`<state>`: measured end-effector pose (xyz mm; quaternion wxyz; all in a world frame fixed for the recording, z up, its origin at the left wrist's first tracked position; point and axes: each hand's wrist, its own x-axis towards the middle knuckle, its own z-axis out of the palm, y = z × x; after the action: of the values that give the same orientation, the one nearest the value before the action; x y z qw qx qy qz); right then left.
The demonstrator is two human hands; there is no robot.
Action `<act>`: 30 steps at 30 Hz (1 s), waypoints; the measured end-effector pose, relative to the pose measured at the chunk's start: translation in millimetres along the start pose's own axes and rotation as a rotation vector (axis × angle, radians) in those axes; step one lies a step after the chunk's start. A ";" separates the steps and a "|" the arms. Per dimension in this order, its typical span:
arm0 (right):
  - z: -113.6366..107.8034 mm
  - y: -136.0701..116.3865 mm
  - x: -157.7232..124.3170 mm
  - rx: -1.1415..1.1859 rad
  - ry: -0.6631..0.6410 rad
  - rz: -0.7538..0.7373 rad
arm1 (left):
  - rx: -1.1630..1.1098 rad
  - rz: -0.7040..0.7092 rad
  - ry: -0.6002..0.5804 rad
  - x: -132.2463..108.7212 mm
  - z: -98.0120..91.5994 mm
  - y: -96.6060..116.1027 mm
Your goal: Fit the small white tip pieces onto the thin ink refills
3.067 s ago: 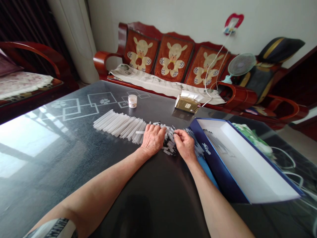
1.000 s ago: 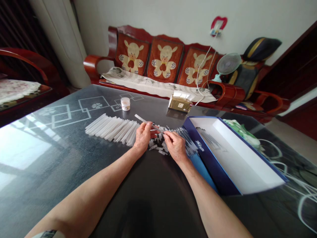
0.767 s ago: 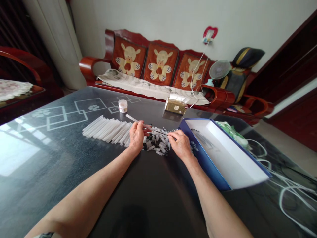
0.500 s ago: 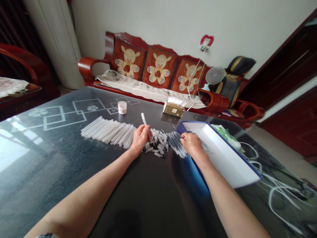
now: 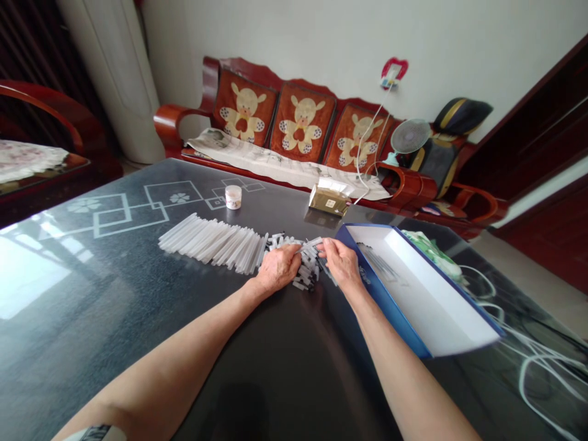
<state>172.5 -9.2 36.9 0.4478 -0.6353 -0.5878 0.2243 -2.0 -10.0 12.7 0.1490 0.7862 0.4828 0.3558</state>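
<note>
Left fingers: the left fingers [image 5: 293, 256] are curled and seem to grip the near end of a tube [image 5: 311, 243]; their tips are hidden, perhaps because the palm faces down to steady it.
Right fingers: the right fingers [image 5: 326, 246] pinch the tube's other end, thumb against forefinger, a light hold that likely suits something so thin.
Tube: bridges the gap between both sets of fingers, slightly slanted, raised over the pile; two grips probably keep it from swinging.
Pieces: short white and dark pieces [image 5: 307, 268] lie heaped just below the fingers, apparently so that either hand can reach them.
Row: a row of white tubes [image 5: 209, 242] lies left of the left fingers, side by side, which likely makes single ones easy to lift.
Rods: thin rods [image 5: 327, 272] lie under the right fingers, partly covered.
Box: the open box [image 5: 441, 300] sits right of the right fingers, more rods [image 5: 384, 269] inside.
Beyond the fingers: a jar [image 5: 233, 198] and tissues [image 5: 328, 201] stand on the table [image 5: 215, 343], seemingly out of the way.
</note>
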 end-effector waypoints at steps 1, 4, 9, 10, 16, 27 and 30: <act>11.0 -3.2 -1.6 0.237 0.013 0.093 | 0.045 0.010 -0.003 -1.3 1.1 0.9; 40.8 -15.1 -8.0 0.770 0.090 0.299 | 0.162 0.015 -0.022 -4.4 3.4 4.6; 63.2 -32.1 -14.5 1.106 0.263 0.454 | 0.285 -0.052 -0.047 -6.5 4.3 11.3; 64.4 -34.6 -14.4 1.122 0.274 0.456 | 0.283 -0.060 -0.047 -6.9 4.1 12.1; 60.1 -42.1 -6.9 1.092 0.213 0.322 | -0.005 -0.071 0.018 -5.2 -0.1 12.8; 48.8 -31.0 14.6 1.058 0.024 0.190 | -1.482 -0.538 -0.520 9.7 -12.4 1.6; 31.4 -29.1 37.8 1.038 0.151 0.152 | -1.610 -0.502 -0.615 8.3 -17.0 -1.3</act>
<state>139.0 33.5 54.6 0.7271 -0.3853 -0.3176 0.4712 -12.5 -4.1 27.3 0.8513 0.3754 0.1834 0.3174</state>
